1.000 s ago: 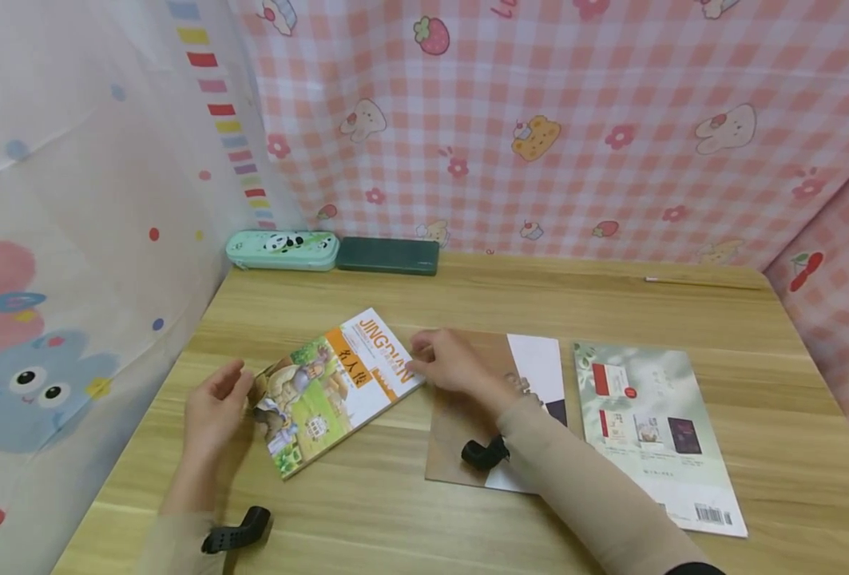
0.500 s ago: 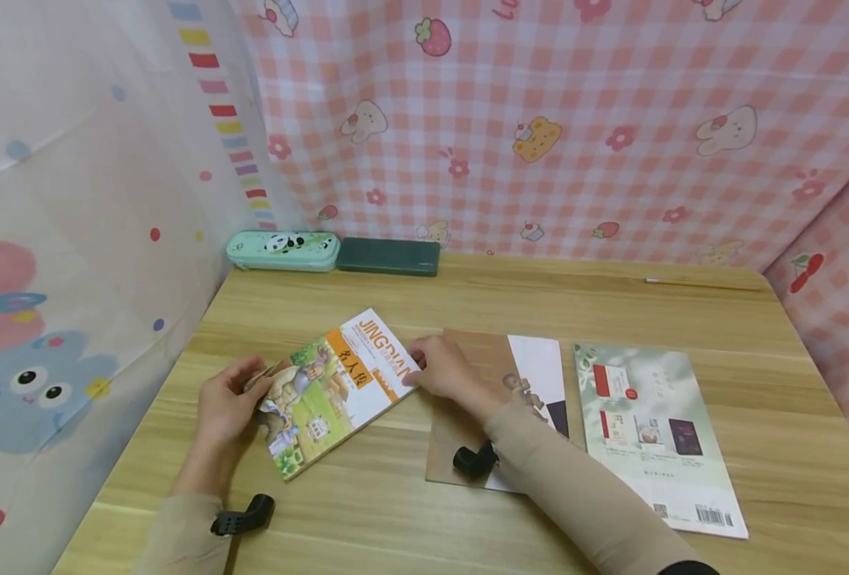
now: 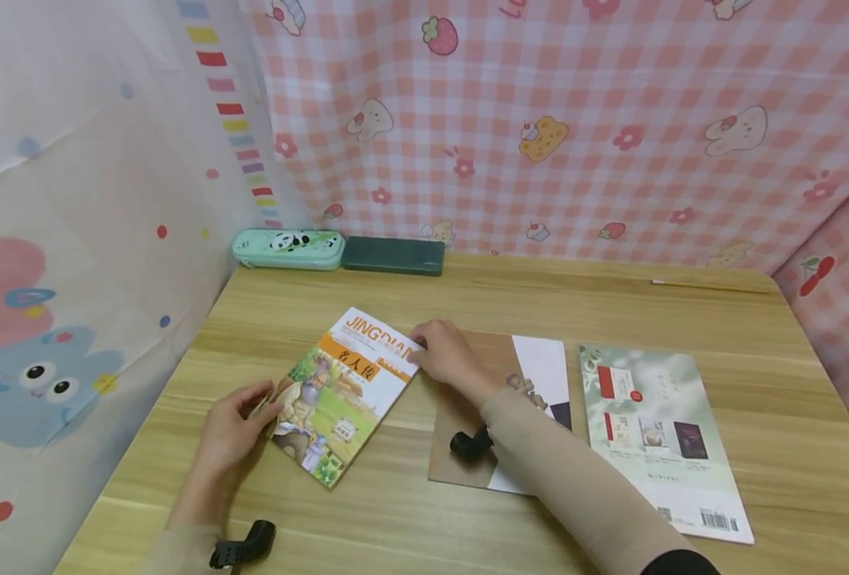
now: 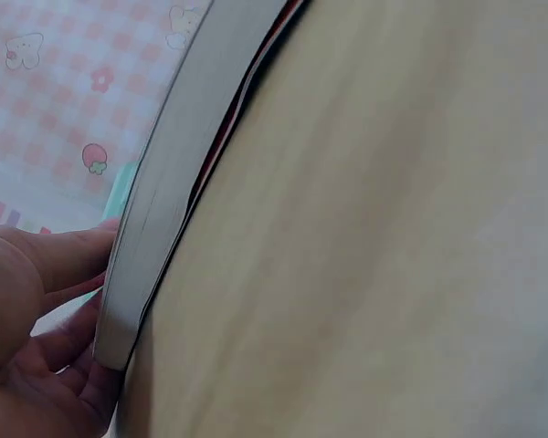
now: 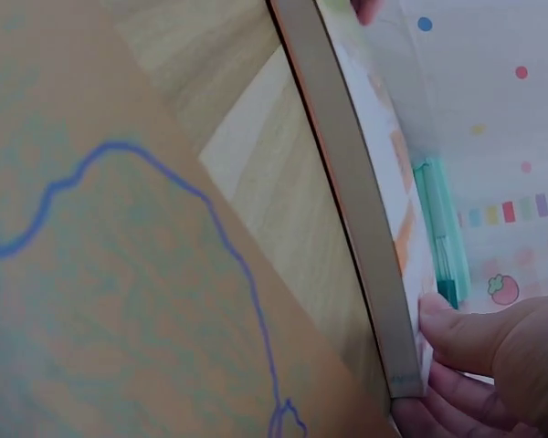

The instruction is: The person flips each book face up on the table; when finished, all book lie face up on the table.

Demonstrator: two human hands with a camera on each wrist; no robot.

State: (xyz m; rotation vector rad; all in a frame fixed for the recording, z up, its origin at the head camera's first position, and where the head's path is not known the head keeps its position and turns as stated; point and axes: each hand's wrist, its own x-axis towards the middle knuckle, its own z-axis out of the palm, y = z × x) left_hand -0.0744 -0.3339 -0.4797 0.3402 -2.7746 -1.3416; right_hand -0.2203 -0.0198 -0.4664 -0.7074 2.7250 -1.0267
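Note:
A paperback book (image 3: 348, 391) with an orange title band and a cartoon cover lies slanted on the table, left of centre. My left hand (image 3: 233, 427) grips its lower left edge, thumb on the cover. In the left wrist view the fingers (image 4: 68, 360) wrap round the corner, beside the pale page edges. At the upper right corner my right hand (image 3: 449, 355) pinches the book. Its thumb (image 5: 447, 319) presses on the cover in the right wrist view, with the other fingers curled beneath the corner.
A brown and white booklet (image 3: 460, 447) lies under my right forearm. Right of it is a pale green magazine (image 3: 672, 471). A mint panda pencil case (image 3: 287, 249), a dark green case (image 3: 394, 256) and a pencil (image 3: 712, 286) lie along the back. Patterned cloths (image 3: 597, 184) hang behind.
My left hand has come in to grip the book's edge, and the right has closed on its corner. The book has turned anticlockwise, its lower end swinging right. The head view has shifted slightly.

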